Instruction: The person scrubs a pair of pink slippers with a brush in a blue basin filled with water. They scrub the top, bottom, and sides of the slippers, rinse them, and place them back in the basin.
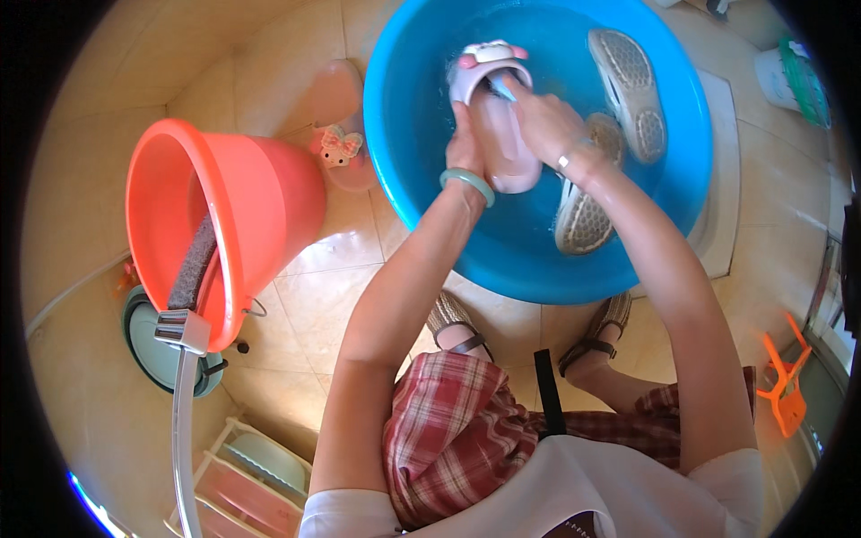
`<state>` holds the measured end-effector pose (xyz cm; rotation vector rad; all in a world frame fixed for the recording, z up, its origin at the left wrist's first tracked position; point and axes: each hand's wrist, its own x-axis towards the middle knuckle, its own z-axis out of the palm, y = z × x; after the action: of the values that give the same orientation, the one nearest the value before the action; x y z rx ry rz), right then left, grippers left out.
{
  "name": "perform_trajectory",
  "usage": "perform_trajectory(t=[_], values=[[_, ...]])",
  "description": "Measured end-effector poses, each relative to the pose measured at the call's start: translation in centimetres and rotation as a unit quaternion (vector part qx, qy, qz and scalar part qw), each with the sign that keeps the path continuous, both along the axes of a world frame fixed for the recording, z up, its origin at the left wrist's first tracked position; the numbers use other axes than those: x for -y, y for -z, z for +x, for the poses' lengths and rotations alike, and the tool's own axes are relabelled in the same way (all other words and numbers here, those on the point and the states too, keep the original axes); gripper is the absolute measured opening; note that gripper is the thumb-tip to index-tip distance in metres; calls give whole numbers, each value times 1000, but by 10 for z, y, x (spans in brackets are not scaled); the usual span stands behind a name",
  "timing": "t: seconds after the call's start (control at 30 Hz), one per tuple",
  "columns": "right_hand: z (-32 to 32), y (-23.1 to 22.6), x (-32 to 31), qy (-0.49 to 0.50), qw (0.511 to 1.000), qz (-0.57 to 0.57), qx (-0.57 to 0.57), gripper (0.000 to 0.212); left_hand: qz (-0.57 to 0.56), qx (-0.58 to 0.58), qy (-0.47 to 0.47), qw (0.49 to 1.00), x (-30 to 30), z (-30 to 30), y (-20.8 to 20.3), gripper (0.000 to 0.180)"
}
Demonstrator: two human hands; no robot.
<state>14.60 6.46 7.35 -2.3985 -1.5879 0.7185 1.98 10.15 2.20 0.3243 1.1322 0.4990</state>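
Observation:
A pale pink slipper [504,134] with a cartoon figure on its strap is tilted in the large blue basin [395,170] of water. My left hand [464,148], with a green bangle on the wrist, closes around the slipper's left side. Under the strap, my right hand [549,125] presses a small pale-blue object [500,85], partly hidden by the fingers; its kind cannot be made out. Two shoes lie soles up to the right in the basin: a light-coloured shoe [630,94] and another shoe [583,215] partly behind my right wrist.
Left of the basin, the matching pink slipper [341,99] lies on the tiles. A coral bucket [260,197] with a mop [195,264] in it stands further left, near green basins [148,345]. A rack [242,484] is at lower left, an orange object [785,386] at right.

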Motion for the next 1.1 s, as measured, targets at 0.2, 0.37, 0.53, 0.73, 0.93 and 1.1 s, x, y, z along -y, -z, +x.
perform_trajectory(t=[0.2,0.37,0.53,0.73,0.93,1.1], values=[[6,-23,78,113,961,92,-233,46,35,-29,27,999,-19,2,-18,77],[-25,-8,62,277,838,143,-447,53,147,-70,59,985,-20,-1,-26,66],[-73,23,80,335,851,89,-395,55,327,-232,109,910,-24,-11,-13,55],[-42,17,84,239,915,94,-312,46,385,-309,158,855,-21,-4,-7,53],[-39,-35,50,-33,989,142,-12,47,412,-260,156,860,-8,-14,10,50],[27,1,-36,-2,984,116,138,48,408,-320,224,825,6,4,5,55]])
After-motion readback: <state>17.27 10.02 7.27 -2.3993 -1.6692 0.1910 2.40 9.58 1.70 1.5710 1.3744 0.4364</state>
